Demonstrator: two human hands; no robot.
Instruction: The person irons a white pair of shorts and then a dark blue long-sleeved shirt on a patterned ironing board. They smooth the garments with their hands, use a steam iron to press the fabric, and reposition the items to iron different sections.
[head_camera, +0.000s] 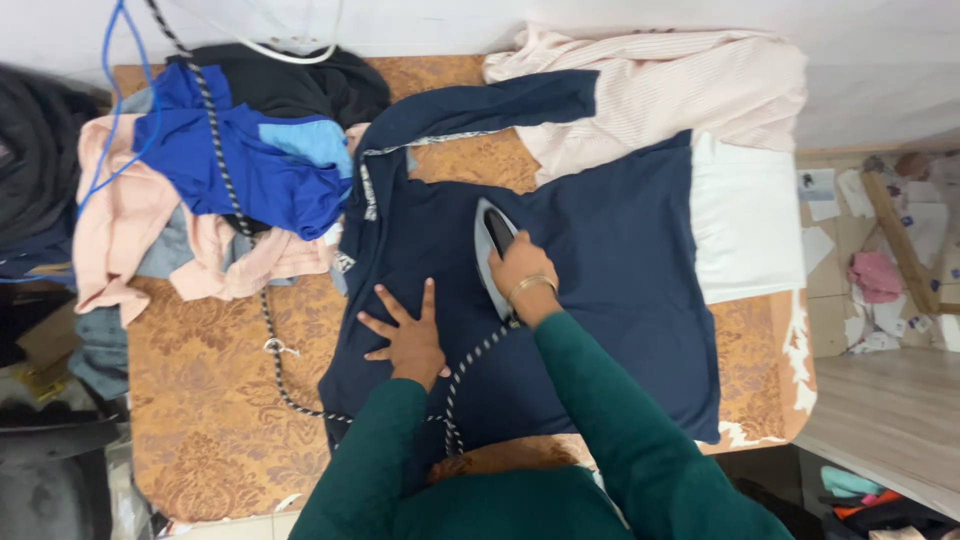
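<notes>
The right hand (520, 268) has its grip wrapped tight around the iron (492, 250), pressing it on the navy shirt (600, 260) spread over the table (200, 400). Just left of that grip, the left hand (408, 338) lies flat, fingers spread, keeping the cloth taut.

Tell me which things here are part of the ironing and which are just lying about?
In use:
- grey and black clothes iron, gripped by the right hand
- navy blue long-sleeved shirt, pressed flat by the left hand
- braided black-and-white cord

Lying about:
- pile of blue and pink clothes
- pale pink striped garment
- folded white cloth
</notes>
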